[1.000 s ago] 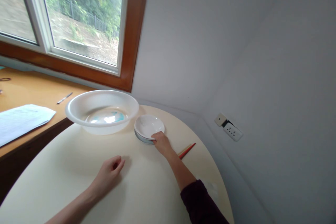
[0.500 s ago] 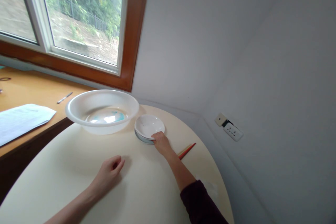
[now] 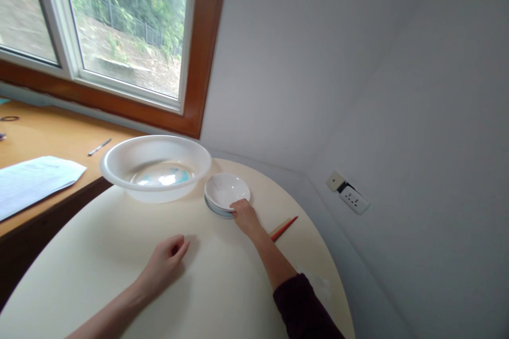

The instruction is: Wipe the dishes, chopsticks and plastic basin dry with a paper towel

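Note:
My right hand [image 3: 245, 214] grips the near rim of a small white dish [image 3: 226, 188], thumb and fingers closed on its edge. Beneath that dish sits another plate [image 3: 214, 210] with a greyish edge, mostly covered. My left hand [image 3: 170, 254] rests on the table [image 3: 222, 286] with curled fingers, and nothing shows in it. Behind and left of the dishes stands a large translucent white basin [image 3: 155, 193]. A pair of chopstick-like sticks [image 3: 283, 229], one red and one pale, lies right of my right forearm, which partly hides them.
A wooden desk [image 3: 51, 127] adjoins on the left, bearing white paper [image 3: 37, 180] and a pen [image 3: 99, 146]. A thin translucent sheet [image 3: 319, 290] lies by my right sleeve. Walls and a power socket [image 3: 353, 199] are beyond the table's right edge.

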Demonstrator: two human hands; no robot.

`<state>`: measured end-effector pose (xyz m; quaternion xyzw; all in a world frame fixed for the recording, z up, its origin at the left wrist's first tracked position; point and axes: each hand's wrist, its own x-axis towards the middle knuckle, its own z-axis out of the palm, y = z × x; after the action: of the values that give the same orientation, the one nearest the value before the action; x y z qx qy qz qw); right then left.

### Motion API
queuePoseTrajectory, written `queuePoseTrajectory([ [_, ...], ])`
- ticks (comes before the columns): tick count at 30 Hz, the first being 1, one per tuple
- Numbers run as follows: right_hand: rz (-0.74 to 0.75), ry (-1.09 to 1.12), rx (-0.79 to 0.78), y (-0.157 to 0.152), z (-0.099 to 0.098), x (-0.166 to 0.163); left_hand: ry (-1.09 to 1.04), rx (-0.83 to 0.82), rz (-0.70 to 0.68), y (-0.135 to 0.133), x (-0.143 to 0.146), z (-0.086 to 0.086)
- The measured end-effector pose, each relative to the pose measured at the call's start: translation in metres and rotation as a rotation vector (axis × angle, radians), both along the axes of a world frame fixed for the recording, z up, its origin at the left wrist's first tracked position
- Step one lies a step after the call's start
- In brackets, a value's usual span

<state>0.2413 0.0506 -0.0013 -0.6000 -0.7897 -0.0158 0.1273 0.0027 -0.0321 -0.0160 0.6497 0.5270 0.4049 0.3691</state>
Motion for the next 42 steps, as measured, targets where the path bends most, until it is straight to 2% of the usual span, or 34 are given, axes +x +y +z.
queuePoseTrajectory([
  [7, 0.002, -0.016, 0.007, 0.000, -0.002, 0.000, -0.004, 0.004, 0.000, -0.002, -0.001, 0.003],
  [19, 0.052, -0.080, 0.057, -0.003, -0.001, 0.001, -0.028, 0.020, 0.010, 0.002, -0.003, -0.004],
  [24, 0.069, -0.091, 0.113, -0.008, 0.008, 0.008, -0.019, 0.025, 0.014, 0.004, -0.004, -0.007],
  [28, 0.016, -0.082, 0.172, -0.010, 0.026, 0.026, 0.025, 0.036, 0.009, 0.004, -0.004, -0.006],
  [34, -0.120, -0.095, 0.200, -0.016, 0.046, 0.077, 0.084, 0.021, -0.011, 0.002, -0.006, -0.004],
  [37, -0.190, -0.118, 0.178, -0.025, 0.044, 0.101, 0.083, 0.019, -0.012, 0.002, -0.006, -0.004],
  [42, -0.272, -0.153, 0.117, -0.043, 0.025, 0.124, 0.080, 0.027, -0.016, 0.003, -0.005, -0.005],
])
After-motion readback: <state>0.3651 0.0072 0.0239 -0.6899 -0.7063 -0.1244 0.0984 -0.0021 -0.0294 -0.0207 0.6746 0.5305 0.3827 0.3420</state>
